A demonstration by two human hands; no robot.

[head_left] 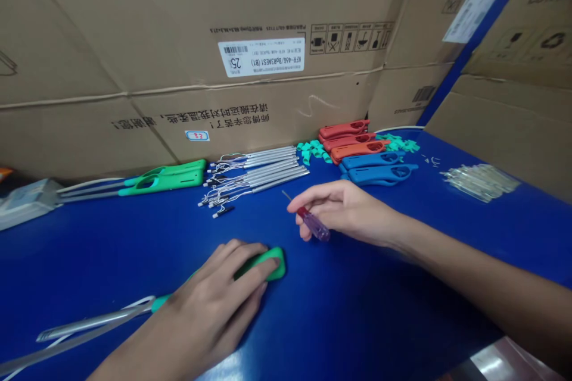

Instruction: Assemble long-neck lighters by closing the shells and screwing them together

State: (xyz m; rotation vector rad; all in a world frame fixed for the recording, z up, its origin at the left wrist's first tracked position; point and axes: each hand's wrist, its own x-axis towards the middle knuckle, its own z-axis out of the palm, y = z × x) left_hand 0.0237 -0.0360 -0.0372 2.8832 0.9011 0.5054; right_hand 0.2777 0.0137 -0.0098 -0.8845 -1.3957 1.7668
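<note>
My left hand (223, 292) lies over a green long-necked lighter (277, 264) on the blue table, its fingers around the handle. A silvery metal tube (93, 324) sticks out to the left of that hand, with white wire beside it. Higher and to the right, my right hand (339, 208) grips a small screwdriver (315, 225) with a clear purple handle and red collar. The screwdriver's thin blade points up and left, apart from the lighter. My left hand hides most of the lighter's middle.
Behind are green lighters (172, 177), metal tubes with wires (272, 172), red handle shells (344, 129), blue handle shells (375, 174) and small turquoise pieces (310, 152). Clear plastic parts (480, 181) lie at right. A cardboard wall (170, 30) closes off the table's (384, 303) back.
</note>
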